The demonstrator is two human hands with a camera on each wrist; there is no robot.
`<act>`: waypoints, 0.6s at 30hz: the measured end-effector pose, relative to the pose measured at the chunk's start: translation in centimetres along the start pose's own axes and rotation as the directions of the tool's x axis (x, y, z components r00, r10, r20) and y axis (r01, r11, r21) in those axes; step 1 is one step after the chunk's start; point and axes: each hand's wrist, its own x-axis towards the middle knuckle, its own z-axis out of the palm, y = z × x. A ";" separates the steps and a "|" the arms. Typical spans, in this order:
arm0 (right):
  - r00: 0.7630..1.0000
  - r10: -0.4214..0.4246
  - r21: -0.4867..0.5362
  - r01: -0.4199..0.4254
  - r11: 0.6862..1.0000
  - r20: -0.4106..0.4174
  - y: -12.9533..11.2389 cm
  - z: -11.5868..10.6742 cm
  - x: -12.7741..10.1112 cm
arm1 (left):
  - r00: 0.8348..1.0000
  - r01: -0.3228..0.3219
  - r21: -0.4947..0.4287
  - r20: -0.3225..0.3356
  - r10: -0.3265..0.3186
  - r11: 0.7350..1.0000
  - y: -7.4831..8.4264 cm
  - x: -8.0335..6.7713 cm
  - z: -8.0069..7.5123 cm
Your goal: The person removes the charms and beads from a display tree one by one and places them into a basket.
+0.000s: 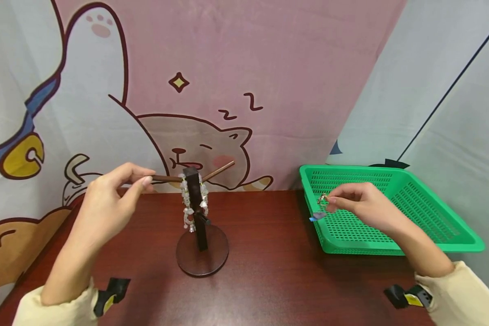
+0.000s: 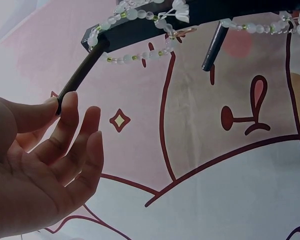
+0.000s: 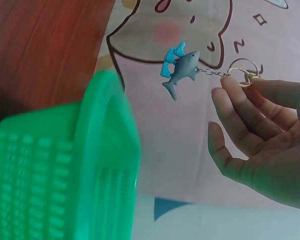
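Observation:
A dark wooden display stand (image 1: 202,262) with a round base, an upright post and side pegs is on the table. Strings of whitish beads (image 1: 185,199) with small charms hang on both sides of its post. My left hand (image 1: 112,197) pinches the outer end of the upper left peg (image 2: 82,72) between thumb and fingers. Over the left part of the green basket, my right hand (image 1: 362,203) pinches the metal ring of a keychain (image 3: 184,70). A grey shark charm with small blue pieces dangles from its chain.
The green plastic basket (image 1: 391,246) with perforated walls stands at the right of the reddish-brown table (image 1: 277,280). Behind the table hangs a cloth (image 1: 309,68) printed with cartoon animals. A black strap device is on each sleeve.

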 end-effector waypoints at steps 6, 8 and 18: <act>0.998 0.061 -0.035 -0.062 0.997 -0.022 1.7 -0.8 -1.1 | 1.000 -0.006 0.000 -0.002 0.006 1.000 0.0 0.0 0.0; 0.997 0.075 -0.031 -0.075 0.997 -0.023 2.2 -1.0 -1.5 | 1.000 -0.006 -0.004 -0.002 0.006 1.000 0.0 0.0 0.0; 0.997 0.074 -0.002 -0.074 0.997 -0.003 5.3 -1.0 -3.0 | 1.000 0.007 -0.009 0.003 -0.007 1.000 0.0 0.0 0.0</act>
